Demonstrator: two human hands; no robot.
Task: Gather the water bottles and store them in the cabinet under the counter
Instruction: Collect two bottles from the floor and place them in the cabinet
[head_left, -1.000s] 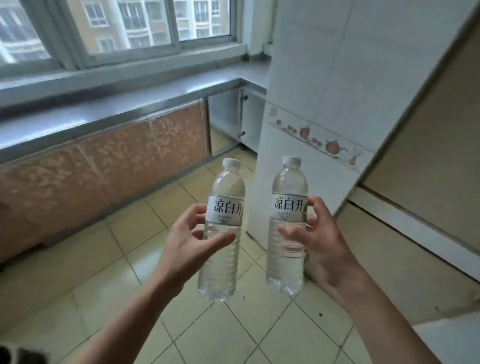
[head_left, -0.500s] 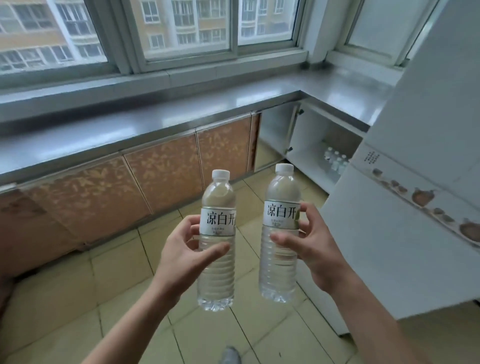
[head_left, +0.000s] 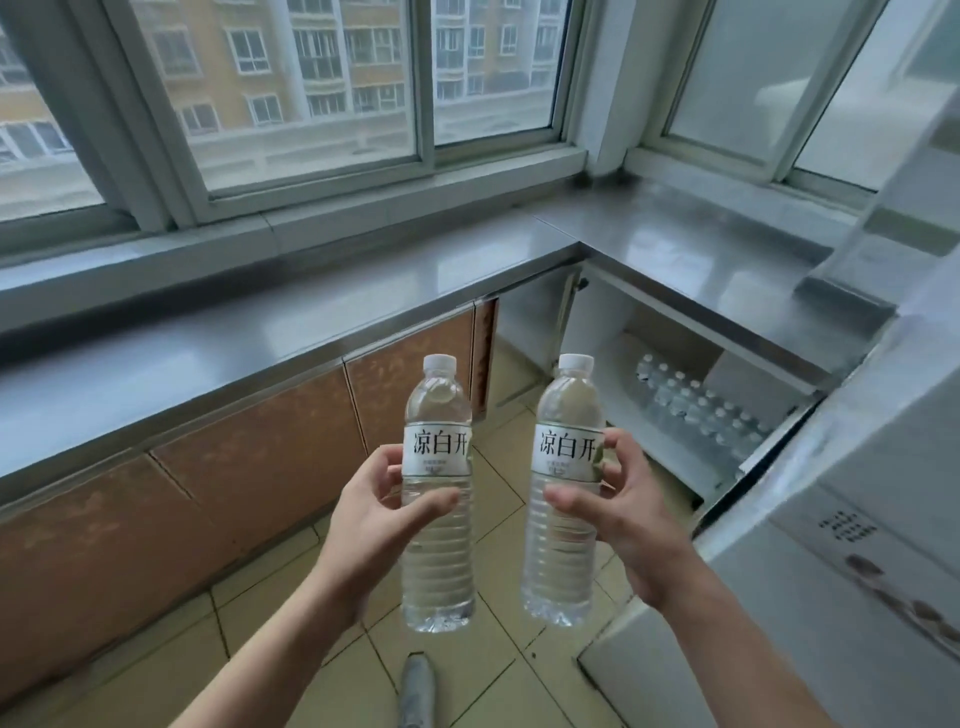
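Two water bottles held upright at centre frame: left bottle (head_left: 438, 493) gripped around its middle by left hand (head_left: 382, 512), right bottle (head_left: 565, 488) likewise by right hand (head_left: 621, 512), fingers curled round each. Open cabinet (head_left: 613, 332) under counter (head_left: 260, 332) at right of centre, stored bottles (head_left: 696, 410) already packed inside. Best lowered one at a time, upright, beside that row, without knocking neighbours.

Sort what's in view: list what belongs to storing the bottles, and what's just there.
Job:
left hand holding left bottle
right hand holding right bottle
open cabinet with stored bottles

Just there:
counter
windows
closed cabinet doors
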